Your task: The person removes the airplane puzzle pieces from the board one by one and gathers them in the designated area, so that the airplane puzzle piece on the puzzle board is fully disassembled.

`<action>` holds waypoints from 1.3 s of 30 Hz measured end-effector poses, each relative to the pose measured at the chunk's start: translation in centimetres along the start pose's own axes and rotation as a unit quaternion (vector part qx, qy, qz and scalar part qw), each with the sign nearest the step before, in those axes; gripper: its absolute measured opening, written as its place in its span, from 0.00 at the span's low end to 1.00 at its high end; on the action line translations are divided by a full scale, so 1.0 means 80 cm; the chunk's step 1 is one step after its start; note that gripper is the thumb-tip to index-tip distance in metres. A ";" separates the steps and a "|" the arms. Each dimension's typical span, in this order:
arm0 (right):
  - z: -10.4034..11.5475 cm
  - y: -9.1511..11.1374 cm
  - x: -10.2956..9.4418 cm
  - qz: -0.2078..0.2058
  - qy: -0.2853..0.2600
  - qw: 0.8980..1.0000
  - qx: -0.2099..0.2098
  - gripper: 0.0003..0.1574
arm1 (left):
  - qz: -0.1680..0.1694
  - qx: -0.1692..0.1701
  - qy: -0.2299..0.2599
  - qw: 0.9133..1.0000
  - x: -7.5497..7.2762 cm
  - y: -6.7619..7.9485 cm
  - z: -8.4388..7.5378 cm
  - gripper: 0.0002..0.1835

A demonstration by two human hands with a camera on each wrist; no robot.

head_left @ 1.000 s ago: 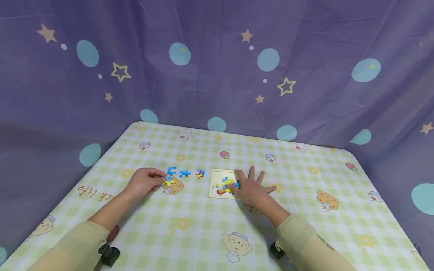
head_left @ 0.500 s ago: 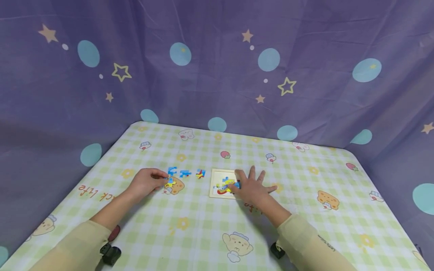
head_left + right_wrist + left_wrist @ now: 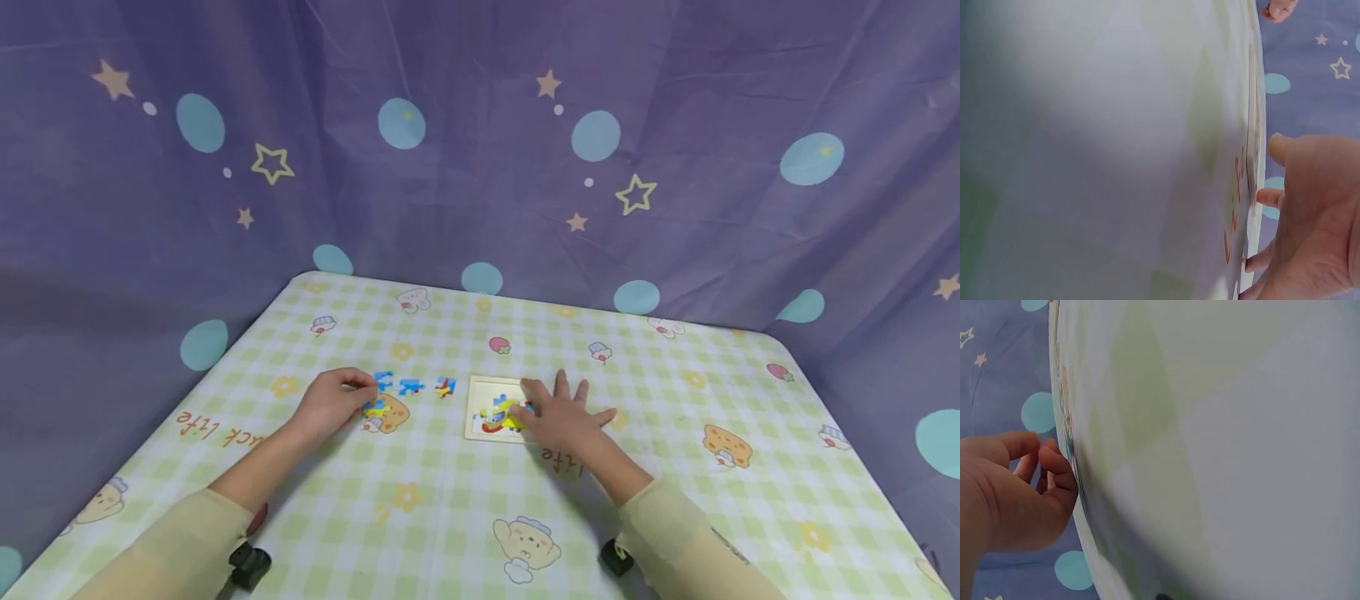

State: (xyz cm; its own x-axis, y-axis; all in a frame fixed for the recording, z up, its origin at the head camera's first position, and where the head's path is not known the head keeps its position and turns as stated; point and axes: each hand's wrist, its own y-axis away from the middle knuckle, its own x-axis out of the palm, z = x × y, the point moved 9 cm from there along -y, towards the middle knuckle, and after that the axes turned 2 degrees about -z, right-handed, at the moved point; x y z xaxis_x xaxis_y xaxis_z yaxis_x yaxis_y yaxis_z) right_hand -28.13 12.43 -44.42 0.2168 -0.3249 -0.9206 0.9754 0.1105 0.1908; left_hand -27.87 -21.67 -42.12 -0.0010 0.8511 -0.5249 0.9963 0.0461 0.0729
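Note:
My left hand point(image 3: 333, 402) is at the left of the table, its thumb and fingertips pinching the edge of a yellow-and-blue jigsaw piece point(image 3: 377, 408). In the left wrist view, the left hand point(image 3: 1022, 487) has curled fingers, and the piece cannot be made out. Several blue jigsaw pieces lie just beyond, one mostly blue point(image 3: 411, 387), another blue, red and yellow point(image 3: 446, 387). My right hand point(image 3: 564, 418) rests with spread fingers over the right side of a light wooden puzzle tray point(image 3: 477, 398), hiding part of it. Joined pieces point(image 3: 498, 417) in yellow, red and blue lie inside the tray.
A checked green-and-white cloth point(image 3: 442, 517) with cartoon prints covers the table. Behind it hangs a purple curtain point(image 3: 480, 200) with stars and ovals. Small black devices, one under the left sleeve point(image 3: 249, 565) and one under the right, sit near the forearms.
The yellow-and-blue piece has turned slightly at my left fingertips, and that hand has shifted a little to the right. My right hand stays spread on the tray.

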 end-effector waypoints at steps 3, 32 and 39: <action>-0.003 0.000 -0.001 0.003 -0.002 1.000 0.002 0.39 | 0.005 0.002 0.008 1.000 0.005 0.002 -0.006 0.12; -0.005 0.003 -0.001 0.012 -0.020 1.000 0.012 0.41 | 0.073 0.039 0.040 0.996 0.106 -0.008 -0.076 0.09; -0.005 0.002 -0.001 0.010 -0.011 1.000 0.009 0.40 | 0.084 0.048 0.053 0.994 0.128 -0.012 -0.087 0.10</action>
State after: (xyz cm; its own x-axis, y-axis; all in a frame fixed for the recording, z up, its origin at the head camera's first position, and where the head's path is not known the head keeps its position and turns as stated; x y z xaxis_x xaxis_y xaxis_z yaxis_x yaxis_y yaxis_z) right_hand -28.03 12.86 -44.46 0.2369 -0.3440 -0.9086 0.9714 0.1004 0.2153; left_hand -29.40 -9.34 -41.63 0.1626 0.8929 -0.4198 0.9867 -0.1473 0.0687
